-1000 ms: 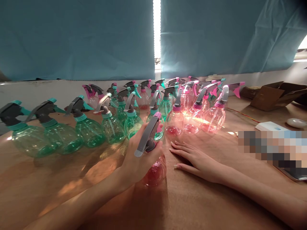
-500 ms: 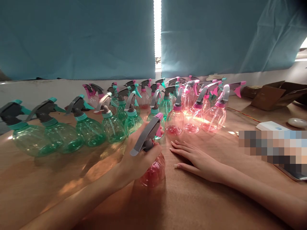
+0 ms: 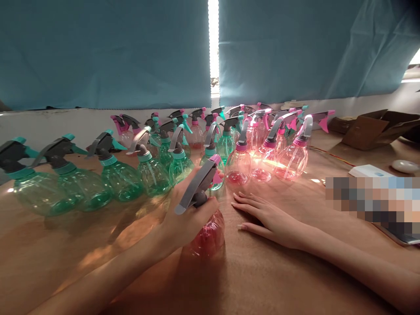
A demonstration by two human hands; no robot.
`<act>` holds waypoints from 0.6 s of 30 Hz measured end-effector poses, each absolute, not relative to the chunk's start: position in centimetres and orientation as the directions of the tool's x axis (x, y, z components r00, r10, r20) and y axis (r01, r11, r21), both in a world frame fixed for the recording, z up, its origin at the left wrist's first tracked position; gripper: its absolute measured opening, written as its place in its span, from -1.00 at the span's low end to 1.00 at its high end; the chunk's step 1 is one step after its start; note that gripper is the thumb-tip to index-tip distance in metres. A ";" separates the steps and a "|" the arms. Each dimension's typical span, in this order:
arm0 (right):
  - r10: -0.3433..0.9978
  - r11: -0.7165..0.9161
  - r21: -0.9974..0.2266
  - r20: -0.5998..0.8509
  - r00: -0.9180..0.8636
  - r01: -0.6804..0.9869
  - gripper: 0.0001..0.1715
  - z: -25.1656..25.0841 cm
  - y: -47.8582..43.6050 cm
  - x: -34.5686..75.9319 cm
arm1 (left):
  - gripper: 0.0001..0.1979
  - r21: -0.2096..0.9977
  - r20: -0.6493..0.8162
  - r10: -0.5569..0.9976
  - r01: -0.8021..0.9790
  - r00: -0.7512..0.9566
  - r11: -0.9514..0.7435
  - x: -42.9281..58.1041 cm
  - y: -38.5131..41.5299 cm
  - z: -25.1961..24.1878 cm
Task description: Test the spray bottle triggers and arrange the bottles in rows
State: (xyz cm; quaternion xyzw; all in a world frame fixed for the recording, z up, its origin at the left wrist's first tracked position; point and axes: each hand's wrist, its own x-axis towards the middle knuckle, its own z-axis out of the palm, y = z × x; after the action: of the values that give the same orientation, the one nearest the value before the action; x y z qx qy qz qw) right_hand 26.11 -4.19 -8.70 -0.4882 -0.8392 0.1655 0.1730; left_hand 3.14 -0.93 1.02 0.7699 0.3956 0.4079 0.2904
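Observation:
My left hand (image 3: pixel 187 210) is wrapped round the neck of a pink spray bottle (image 3: pixel 210 238), which stands upright on the wooden table (image 3: pixel 262 280). Its grey head with a pink nozzle and trigger points away from me, and my fingers hide the collar. To the right of it, my right hand (image 3: pixel 262 214) lies flat on the table, fingers stretched out and holding nothing. Just beyond that hand stands a row of pink spray bottles (image 3: pixel 238 168). Green spray bottles (image 3: pixel 123 179) with grey heads and turquoise collars form a row on the left.
More green and pink bottles (image 3: pixel 195 131) crowd behind the front rows. An opened cardboard box (image 3: pixel 367 131) sits at the back right, near a white computer mouse (image 3: pixel 405 166) and a white box-like object (image 3: pixel 367 170). A blurred-out patch covers something at the right. Blue curtains (image 3: pixel 105 52) hang behind.
Hardly anything differs. The whole view has shifted very slightly; my left hand keeps its grip on the pink spray bottle and my right hand stays flat on the table.

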 end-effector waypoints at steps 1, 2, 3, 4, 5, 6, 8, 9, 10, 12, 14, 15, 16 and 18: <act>0.876 0.469 -0.442 0.128 -0.464 0.764 -0.25 -8.7 -4.2 26.1 | -0.93 0.767 0.396 0.845 0.376 0.359 -0.519 3.2 -0.9 1.0; 0.877 0.469 -0.440 0.127 -0.464 0.766 -0.25 -8.6 -4.2 26.1 | -0.95 0.764 0.395 0.843 0.379 0.364 -0.522 3.2 -0.8 0.9; 0.877 0.468 -0.441 0.128 -0.462 0.766 -0.25 -8.6 -4.2 26.1 | -0.93 0.762 0.393 0.840 0.379 0.373 -0.525 3.2 -0.8 0.8; 0.878 0.466 -0.444 0.129 -0.460 0.765 -0.26 -8.6 -4.3 26.0 | -0.89 0.760 0.393 0.838 0.379 0.378 -0.528 3.2 -0.8 0.7; 0.879 0.465 -0.449 0.130 -0.459 0.763 -0.27 -8.6 -4.3 26.0 | -0.86 0.758 0.393 0.836 0.380 0.384 -0.531 3.2 -0.8 0.6; 0.879 0.464 -0.452 0.130 -0.459 0.762 -0.27 -8.5 -4.3 26.0 | -0.83 0.755 0.393 0.833 0.381 0.389 -0.534 3.2 -0.8 0.5; 0.879 0.464 -0.447 0.124 -0.460 0.765 -0.26 -8.5 -4.3 26.1 | -0.81 0.751 0.397 0.830 0.381 0.392 -0.539 3.2 -0.8 0.5; 0.879 0.463 -0.441 0.117 -0.462 0.769 -0.26 -8.5 -4.2 26.1 | -0.80 0.752 0.398 0.831 0.381 0.388 -0.538 3.3 -0.9 0.6; 0.880 0.461 -0.435 0.111 -0.462 0.773 -0.25 -8.5 -4.2 26.1 | -0.80 0.754 0.398 0.833 0.380 0.384 -0.536 3.3 -0.9 0.6; 0.880 0.459 -0.428 0.101 -0.464 0.779 -0.23 -8.4 -4.2 26.1 | -0.81 0.763 0.385 0.840 0.379 0.383 -0.523 3.4 -0.9 0.7; 0.880 0.460 -0.425 0.096 -0.466 0.780 -0.22 -8.4 -4.2 26.1 | -0.83 0.772 0.376 0.843 0.374 0.384 -0.514 3.4 -1.0 0.8; 0.879 0.460 -0.424 0.095 -0.467 0.780 -0.22 -8.4 -4.2 26.1 | -0.83 0.775 0.374 0.844 0.370 0.384 -0.512 3.4 -1.0 0.8; 0.880 0.460 -0.422 0.094 -0.466 0.781 -0.21 -8.3 -4.2 26.0 | -0.83 0.779 0.371 0.845 0.366 0.385 -0.509 3.4 -1.0 0.8; 0.880 0.459 -0.420 0.095 -0.465 0.783 -0.21 -8.3 -4.2 26.0 | -0.85 0.783 0.369 0.844 0.360 0.388 -0.508 3.4 -1.0 0.8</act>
State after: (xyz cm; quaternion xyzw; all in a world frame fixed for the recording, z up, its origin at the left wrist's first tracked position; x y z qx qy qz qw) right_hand 26.02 -4.21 -8.35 -0.4947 -0.8405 0.1609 0.1514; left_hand 3.41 -0.96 0.81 0.7741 0.3889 0.3932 0.3082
